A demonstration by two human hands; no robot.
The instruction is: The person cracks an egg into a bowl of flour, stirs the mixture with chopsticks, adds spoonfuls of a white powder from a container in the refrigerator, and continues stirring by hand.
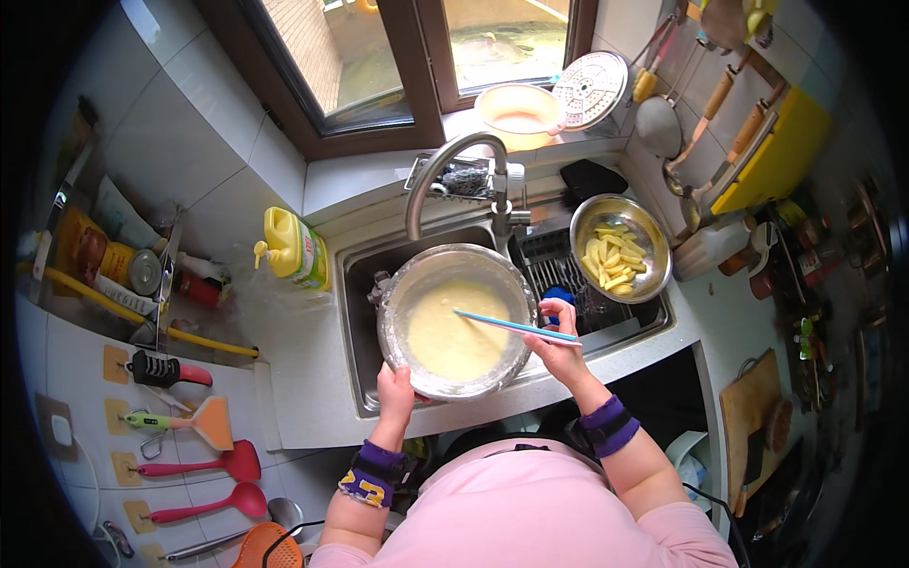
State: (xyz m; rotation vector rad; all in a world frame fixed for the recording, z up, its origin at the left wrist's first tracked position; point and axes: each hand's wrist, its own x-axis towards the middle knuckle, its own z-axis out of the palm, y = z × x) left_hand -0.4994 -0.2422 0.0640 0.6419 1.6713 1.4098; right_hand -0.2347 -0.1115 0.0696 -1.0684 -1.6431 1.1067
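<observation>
A large metal bowl [525, 284] is in front of me over the sink, with pale yellow batter [447, 348] in its bottom and white residue around its wall. My left hand [395, 389] grips the bowl's near left rim, thumb on top. Two chopsticks [515, 327], one blue and one pinkish, dip into the batter. Their upper ends are held in the fingers of my right hand [561, 348], above the bowl's right rim. To the right, a smaller steel bowl [657, 234] holds yellow strips, apparently cut potato.
The faucet [454, 153] arches just behind the batter bowl. A yellow detergent jug [295, 248] stands left of the sink [360, 334]. Utensils hang on both walls, including a red spatula [238, 465] and a ladle [675, 174]. A cutting board [746, 426] with a knife lies at right.
</observation>
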